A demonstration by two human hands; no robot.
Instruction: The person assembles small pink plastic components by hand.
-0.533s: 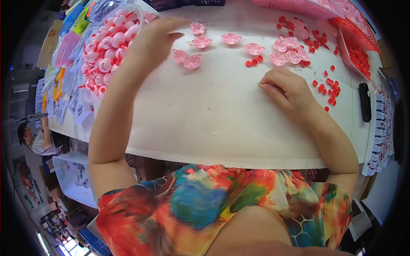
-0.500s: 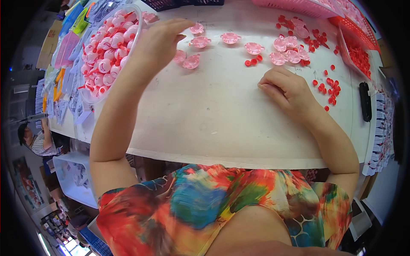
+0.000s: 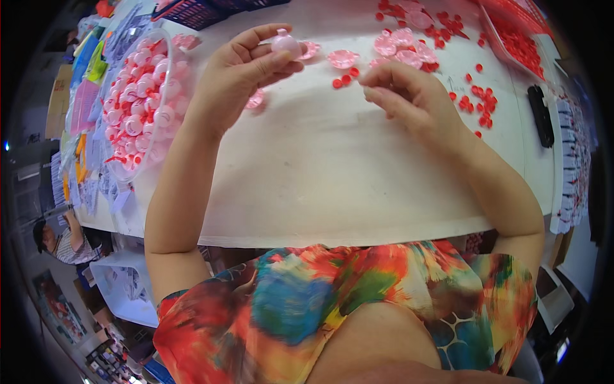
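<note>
My left hand (image 3: pixel 240 73) is raised over the far left of the table, its thumb and fingers closed round a pale pink plastic ball (image 3: pixel 286 45) with a small nub on top. To the right, my right hand (image 3: pixel 419 102) hovers with fingers loosely curled and a small gap between thumb and forefinger; nothing shows in it. Its fingertips are nearest to a few small red caps (image 3: pixel 345 80). Beyond them sits a clear pink flower-like piece (image 3: pixel 343 59). More such pink pieces (image 3: pixel 403 45) are clustered behind my right hand. Another (image 3: pixel 255 99) shows beside my left wrist.
A clear tub (image 3: pixel 167 83) full of pink-and-white balls with red parts stands at left. Loose red caps (image 3: pixel 483 102) lie at right, near a red-filled tray (image 3: pixel 515 48) and a black tool (image 3: pixel 541 115). A dark blue basket (image 3: pixel 211 9) stands at the back. Another person (image 3: pixel 61 240) is at far left.
My left hand has come back from the pink pieces with a pale pink ball raised in it. My right hand has shifted left and its fingers have loosened. The whole view has tilted slightly.
</note>
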